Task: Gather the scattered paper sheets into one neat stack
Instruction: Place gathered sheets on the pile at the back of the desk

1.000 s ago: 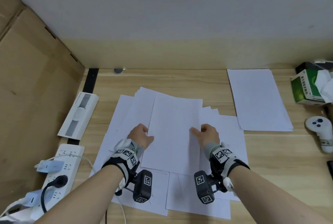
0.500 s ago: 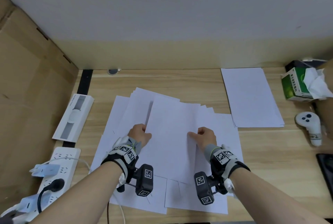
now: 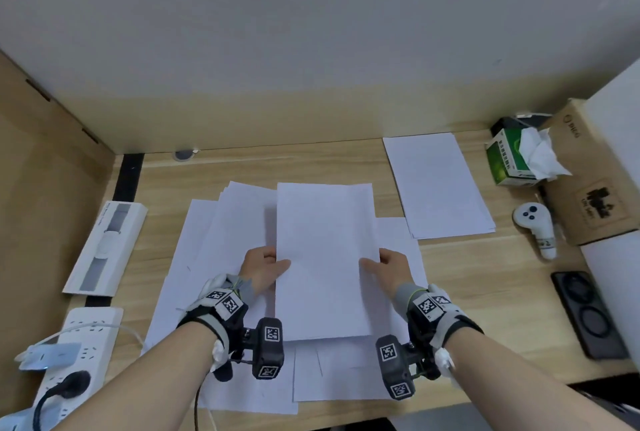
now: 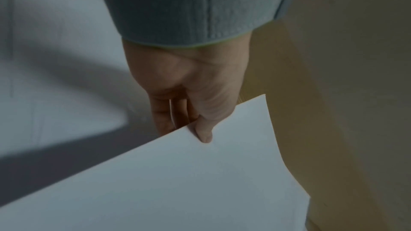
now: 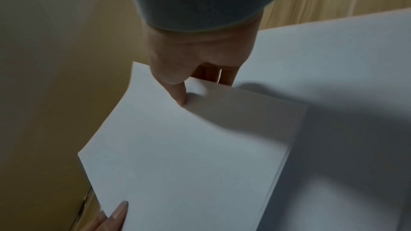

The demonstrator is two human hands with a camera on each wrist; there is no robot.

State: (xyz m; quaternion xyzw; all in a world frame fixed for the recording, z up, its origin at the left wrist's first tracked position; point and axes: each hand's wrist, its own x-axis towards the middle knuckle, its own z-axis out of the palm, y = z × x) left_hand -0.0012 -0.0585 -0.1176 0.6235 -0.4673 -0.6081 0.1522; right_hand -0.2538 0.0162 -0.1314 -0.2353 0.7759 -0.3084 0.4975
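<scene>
- While both hands meet at its long sides, a small bundle of white sheets (image 3: 323,257) is held between them above the wooden desk (image 3: 485,278), its long axis running away from the person.
- The left hand (image 3: 262,268) pinches the bundle's left edge: the thumb (image 4: 204,129) lies on the top sheet and the fingers (image 4: 164,111) curl underneath.
- The right hand (image 3: 389,269) pinches the right edge in the same way, thumb (image 5: 177,92) on top and fingers (image 5: 224,75) below.
- In the right wrist view the bundle's side shows several thin layers, edges nearly flush; the paper bows a little under the thumb.
- Beneath the held bundle, loose sheets (image 3: 221,243) lie fanned and overlapping on the desk, spreading out to the left, to the right and toward the person; their corners stick out at differing angles.
- Far to the right and apart from these, a squared pile of paper (image 3: 438,184) lies flat near the back wall.
- All the paper is plain, matte and rectangular; the desk is pale wood with a straight grain.
- At the desk's right end are a green tissue box (image 3: 509,160) with crumpled white tissue sticking out, a white controller (image 3: 535,226), a dark phone (image 3: 585,313) and a brown cardboard box (image 3: 595,195).
- At the left lie a long white box (image 3: 107,247) and a white power strip (image 3: 79,351) with plugs in it.
</scene>
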